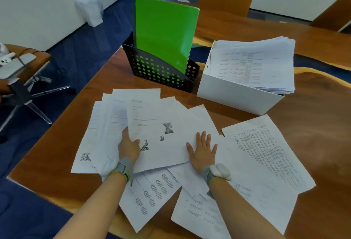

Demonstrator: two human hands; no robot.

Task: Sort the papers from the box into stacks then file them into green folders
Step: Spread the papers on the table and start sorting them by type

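The counter (313,124) is a brown wooden slab with a dark blue band running across its far part. Beyond its left edge lies blue carpet (85,48), with white walls and wooden panels at the far side of the room. A chair (24,71) on a metal star base stands at the far left, with grey and white gear on its seat.

A black perforated file holder (157,71) stands at the far middle of the counter, and the green folders (163,35) stand upright in it, rising well above its rim. Just to its right sits a white box (233,94) filled with a thick stack of printed papers (254,64), which overhangs the box's right wall.

Loose papers (266,153) lie fanned and overlapping across the near part of the counter. On top of them is a sheet (163,124) with small pictures and a code square. The left hand (128,146) pinches this sheet's left edge, thumb on top and fingers tucked beneath. The right hand (202,150) lies flat on the sheet's right part, its fingers (203,136) straight and spread apart. Both wrists wear grey bands.
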